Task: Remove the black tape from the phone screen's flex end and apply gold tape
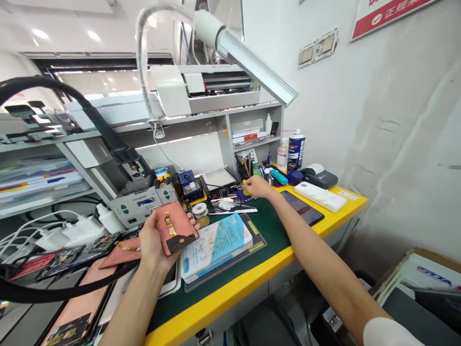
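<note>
A pinkish, thin device panel (180, 218) with an orange flex cable and a dark lower edge rests in my left hand (153, 240), whose fingers wrap round its sides. My right hand (257, 186) reaches to the back of the bench, beside the tool holder. Its fingers are pinched at a small yellow item (246, 187), mostly hidden by the fingers. Between my arms lies a white and blue box (219, 245) on a grey perforated mat (257, 242). A white spool (199, 210) stands behind the box.
A dark tablet (302, 207) and a white case (320, 196) lie right of my right forearm. A blue spray can (296, 150) stands at the back right. Device panels and a black hose (72, 295) crowd the left. A lamp (257, 65) hangs above the shelf.
</note>
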`<state>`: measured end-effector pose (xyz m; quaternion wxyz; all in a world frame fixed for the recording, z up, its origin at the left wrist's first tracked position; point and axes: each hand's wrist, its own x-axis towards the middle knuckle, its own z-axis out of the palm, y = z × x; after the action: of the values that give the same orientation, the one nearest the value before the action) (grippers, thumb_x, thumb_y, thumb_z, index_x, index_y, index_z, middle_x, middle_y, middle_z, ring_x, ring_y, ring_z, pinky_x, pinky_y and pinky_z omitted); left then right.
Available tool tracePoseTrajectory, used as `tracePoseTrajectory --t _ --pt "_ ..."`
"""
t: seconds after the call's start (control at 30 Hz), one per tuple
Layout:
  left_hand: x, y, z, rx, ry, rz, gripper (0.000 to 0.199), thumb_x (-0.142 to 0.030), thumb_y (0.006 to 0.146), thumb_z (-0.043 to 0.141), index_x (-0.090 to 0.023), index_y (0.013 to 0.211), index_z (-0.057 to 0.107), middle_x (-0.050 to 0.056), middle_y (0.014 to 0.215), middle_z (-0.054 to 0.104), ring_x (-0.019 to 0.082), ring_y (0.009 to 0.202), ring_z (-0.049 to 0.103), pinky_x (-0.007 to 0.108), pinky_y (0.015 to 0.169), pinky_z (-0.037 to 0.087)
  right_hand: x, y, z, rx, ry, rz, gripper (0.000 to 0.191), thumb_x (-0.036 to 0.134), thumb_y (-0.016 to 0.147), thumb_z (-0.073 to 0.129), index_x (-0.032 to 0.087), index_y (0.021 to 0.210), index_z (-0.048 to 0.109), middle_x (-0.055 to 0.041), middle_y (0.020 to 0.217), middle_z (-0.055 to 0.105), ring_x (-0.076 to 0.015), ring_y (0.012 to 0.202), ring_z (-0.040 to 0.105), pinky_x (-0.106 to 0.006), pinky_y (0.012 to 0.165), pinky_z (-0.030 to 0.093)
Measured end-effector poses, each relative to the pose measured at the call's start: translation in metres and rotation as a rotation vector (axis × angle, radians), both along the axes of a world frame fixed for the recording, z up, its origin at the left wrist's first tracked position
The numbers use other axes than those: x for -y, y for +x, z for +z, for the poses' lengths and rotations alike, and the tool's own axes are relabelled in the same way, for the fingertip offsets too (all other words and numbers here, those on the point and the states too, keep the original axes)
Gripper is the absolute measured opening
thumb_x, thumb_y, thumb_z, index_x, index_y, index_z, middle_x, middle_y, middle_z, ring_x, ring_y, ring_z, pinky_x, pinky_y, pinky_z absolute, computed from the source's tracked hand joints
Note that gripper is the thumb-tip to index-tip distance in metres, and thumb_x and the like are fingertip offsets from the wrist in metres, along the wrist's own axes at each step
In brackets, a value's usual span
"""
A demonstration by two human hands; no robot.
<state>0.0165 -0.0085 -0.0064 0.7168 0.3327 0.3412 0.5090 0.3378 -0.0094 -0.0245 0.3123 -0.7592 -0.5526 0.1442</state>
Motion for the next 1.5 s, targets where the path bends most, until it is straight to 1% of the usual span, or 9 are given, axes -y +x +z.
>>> tracePoseTrajectory --t 0.17,0.37,0.53,0.67,0.83,1.03,1.17,1.33,1.5 --pt "-0.002 0.001 -0.004 -0.036 0.008 0.014 0.053 -0.048 0.098 0.038 -0.007 0.120 0.064 0.018 0.088 0.073 0.031 0.074 0.073 0.058 0.072 0.062 0.003 -0.002 0.002 0.151 -0.067 0.050 0.034 0.037 0.098 0.064 0.016 0.125 0.063 -0.0096 0.127 0.064 -0.0249 0.108 0.066 -0.043 0.090 0.057" --pt "-0.003 0.002 -0.005 -0.040 0.007 0.027 0.053 -0.049 0.098 0.039 -0.008 0.118 0.065 0.018 0.089 0.073 0.031 0.076 0.074 0.057 0.072 0.063 0.007 -0.018 -0.003 0.286 -0.118 0.021 0.035 0.035 0.098 0.063 0.017 0.128 0.061 -0.0111 0.130 0.062 -0.0244 0.111 0.065 -0.045 0.093 0.056" --pt "-0.001 0.001 -0.002 -0.020 0.003 0.007 0.053 -0.048 0.099 0.036 -0.008 0.118 0.066 0.017 0.085 0.073 0.030 0.070 0.073 0.056 0.069 0.063 0.009 -0.023 -0.002 0.306 -0.159 0.009 0.034 0.035 0.098 0.063 0.018 0.127 0.062 -0.0107 0.129 0.063 -0.0240 0.110 0.065 -0.045 0.092 0.056" --pt "0.001 0.000 0.000 0.007 -0.010 -0.013 0.050 -0.044 0.099 0.037 -0.007 0.118 0.066 0.019 0.087 0.074 0.030 0.070 0.074 0.052 0.066 0.065 0.011 -0.009 0.002 0.269 -0.177 -0.094 0.034 0.035 0.098 0.064 0.017 0.127 0.062 -0.0109 0.128 0.063 -0.0237 0.108 0.066 -0.044 0.091 0.057" --pt "0.003 0.000 0.002 0.047 -0.030 -0.018 0.049 -0.043 0.101 0.037 -0.007 0.117 0.066 0.016 0.084 0.073 0.029 0.070 0.075 0.050 0.065 0.066 0.007 0.004 0.001 0.217 -0.079 -0.225 0.036 0.037 0.098 0.063 0.017 0.128 0.061 -0.0105 0.128 0.063 -0.0244 0.109 0.065 -0.045 0.091 0.057" --pt "0.005 0.001 0.001 0.059 -0.021 -0.044 0.046 -0.042 0.100 0.038 -0.011 0.120 0.066 0.014 0.083 0.074 0.030 0.074 0.076 0.050 0.069 0.066 -0.008 0.000 -0.007 0.173 0.091 -0.209 0.035 0.037 0.099 0.063 0.017 0.127 0.062 -0.0104 0.128 0.063 -0.0239 0.108 0.065 -0.045 0.091 0.057" --pt "0.006 0.002 0.000 0.046 -0.017 -0.052 0.049 -0.044 0.100 0.036 -0.009 0.120 0.064 0.017 0.083 0.073 0.032 0.072 0.076 0.054 0.068 0.065 -0.009 0.016 -0.007 0.152 0.138 -0.294 0.036 0.037 0.099 0.063 0.017 0.128 0.061 -0.0103 0.128 0.063 -0.0240 0.108 0.066 -0.045 0.091 0.057" --pt "0.009 0.004 0.001 0.050 -0.002 -0.066 0.048 -0.046 0.099 0.038 -0.009 0.113 0.066 0.017 0.080 0.072 0.033 0.065 0.073 0.060 0.067 0.063 -0.010 0.040 -0.005 0.148 0.162 -0.416 0.034 0.037 0.099 0.062 0.017 0.127 0.062 -0.0101 0.129 0.063 -0.0245 0.109 0.065 -0.045 0.092 0.057" --pt "0.010 0.005 0.002 0.044 0.005 -0.084 0.049 -0.047 0.098 0.037 -0.009 0.110 0.067 0.016 0.080 0.072 0.032 0.063 0.072 0.061 0.069 0.063 -0.025 0.040 -0.011 0.161 0.165 -0.453 0.036 0.037 0.099 0.063 0.017 0.128 0.061 -0.0105 0.129 0.063 -0.0243 0.109 0.065 -0.045 0.092 0.057"
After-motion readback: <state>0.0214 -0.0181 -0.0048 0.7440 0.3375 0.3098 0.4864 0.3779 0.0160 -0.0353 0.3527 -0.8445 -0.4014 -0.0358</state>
